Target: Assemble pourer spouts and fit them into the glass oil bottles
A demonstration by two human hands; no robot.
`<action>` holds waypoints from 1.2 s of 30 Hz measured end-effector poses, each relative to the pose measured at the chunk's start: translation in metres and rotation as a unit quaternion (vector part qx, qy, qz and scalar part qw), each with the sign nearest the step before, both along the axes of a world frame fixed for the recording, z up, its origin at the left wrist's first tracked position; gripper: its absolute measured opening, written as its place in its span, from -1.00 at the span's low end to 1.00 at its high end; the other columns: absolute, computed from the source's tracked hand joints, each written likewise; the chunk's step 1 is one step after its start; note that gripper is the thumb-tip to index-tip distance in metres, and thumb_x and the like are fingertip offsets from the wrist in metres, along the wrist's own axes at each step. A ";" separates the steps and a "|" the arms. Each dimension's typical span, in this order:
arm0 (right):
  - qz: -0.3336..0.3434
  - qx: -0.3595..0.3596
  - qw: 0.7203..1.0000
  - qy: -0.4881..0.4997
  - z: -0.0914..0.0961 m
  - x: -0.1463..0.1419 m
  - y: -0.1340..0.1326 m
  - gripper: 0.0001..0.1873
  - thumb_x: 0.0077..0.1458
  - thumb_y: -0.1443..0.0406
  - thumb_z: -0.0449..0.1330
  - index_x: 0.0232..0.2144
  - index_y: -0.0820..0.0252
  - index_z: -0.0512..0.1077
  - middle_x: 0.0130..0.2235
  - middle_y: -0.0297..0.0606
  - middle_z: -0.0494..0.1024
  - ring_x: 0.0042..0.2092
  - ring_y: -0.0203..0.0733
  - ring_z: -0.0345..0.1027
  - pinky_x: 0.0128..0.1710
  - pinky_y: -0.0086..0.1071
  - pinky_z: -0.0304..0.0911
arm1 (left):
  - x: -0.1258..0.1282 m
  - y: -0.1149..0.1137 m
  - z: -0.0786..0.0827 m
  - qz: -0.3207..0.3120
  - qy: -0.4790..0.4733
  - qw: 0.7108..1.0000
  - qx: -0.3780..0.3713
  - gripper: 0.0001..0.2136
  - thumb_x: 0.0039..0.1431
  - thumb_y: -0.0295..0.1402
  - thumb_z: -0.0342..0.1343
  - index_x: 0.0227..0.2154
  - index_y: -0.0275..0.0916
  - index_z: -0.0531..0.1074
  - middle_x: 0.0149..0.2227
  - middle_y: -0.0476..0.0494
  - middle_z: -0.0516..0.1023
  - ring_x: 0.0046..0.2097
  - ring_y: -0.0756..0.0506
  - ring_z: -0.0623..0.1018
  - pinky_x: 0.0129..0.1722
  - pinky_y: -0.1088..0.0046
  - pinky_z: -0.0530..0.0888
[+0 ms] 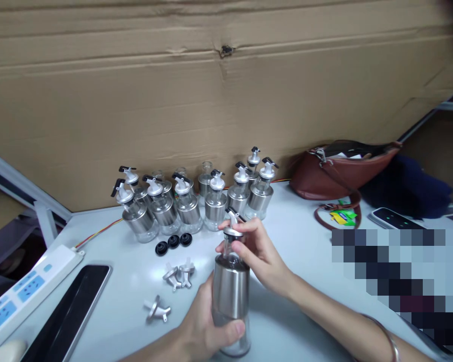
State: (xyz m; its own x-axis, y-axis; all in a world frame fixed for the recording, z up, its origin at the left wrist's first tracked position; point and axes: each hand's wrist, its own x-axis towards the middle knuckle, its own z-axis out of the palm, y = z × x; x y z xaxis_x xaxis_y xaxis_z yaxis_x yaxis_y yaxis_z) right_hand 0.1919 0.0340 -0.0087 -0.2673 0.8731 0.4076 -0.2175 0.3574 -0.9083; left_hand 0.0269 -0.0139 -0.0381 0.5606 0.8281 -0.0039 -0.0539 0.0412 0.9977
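Just past ctr toward 6 o'c, pinching the pourer (232, 219) & top of neck btwn thumb & fingertips of R hand (262, 256), prob to keep it straight. Lower, at 7 o'c, clamping the bottle (232, 291) w/ L hand (202, 322), w/ thumb across lower glass & other fingers hidden behind, prob vs slipping. Held approx upright; can't tell if resting on table (287, 334) or lifted. Near, at 8–10 o'c of bottle, see 3 loose pourers (186, 271) &, at 10–11, 3 black caps (173, 242), prob kept w/in easy reach. Farther, at 10–1 o'c, see bottle row (189, 208), partly w/o pourers, prob set back for elbow room. At 1–2 o'c, see brown bag (309, 178), likely parked out of way
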 end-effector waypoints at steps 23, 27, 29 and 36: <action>-0.291 0.286 0.874 -0.263 0.012 0.025 0.094 -0.71 0.17 0.39 0.02 -0.07 0.03 0.17 -0.07 -0.17 0.31 -0.03 -0.09 0.32 -0.05 -0.09 0.31 | 0.006 0.003 -0.011 -0.015 0.054 0.997 0.062 -0.65 0.29 -0.18 -0.02 0.04 -0.20 0.09 -0.12 -0.22 0.39 -0.19 -0.11 0.47 -0.07 0.18 0.36; -0.300 0.282 0.871 -0.268 -0.003 0.028 0.107 -0.76 0.16 0.41 -0.01 -0.12 0.06 0.14 -0.09 -0.15 0.28 -0.03 -0.08 0.32 -0.06 -0.09 0.31 | 0.006 0.003 -0.012 -0.017 0.065 0.995 0.068 -0.68 0.29 -0.26 -0.03 0.04 -0.21 0.10 -0.12 -0.23 0.42 -0.18 -0.12 0.47 -0.08 0.18 0.37; -0.309 0.285 0.866 -0.273 -0.005 0.029 0.109 -0.79 0.16 0.42 -0.02 -0.16 0.08 0.15 -0.07 -0.11 0.27 0.03 -0.03 0.28 -0.03 -0.03 0.29 | 0.006 0.003 -0.011 -0.019 0.070 0.995 0.070 -0.68 0.28 -0.31 -0.02 0.04 -0.22 0.11 -0.13 -0.24 0.43 -0.18 -0.11 0.48 -0.09 0.20 0.38; -0.342 0.301 0.845 -0.280 -0.007 0.017 0.083 -0.79 0.15 0.41 0.03 -0.16 0.07 0.25 0.27 -0.10 -0.04 0.34 0.16 -0.18 0.21 0.20 -0.03 | 0.008 0.005 -0.001 -0.032 0.143 0.978 0.145 -0.78 0.20 -0.47 -0.01 -0.09 -0.26 0.30 -0.21 -0.20 0.53 -0.18 -0.11 0.52 -0.13 0.32 0.45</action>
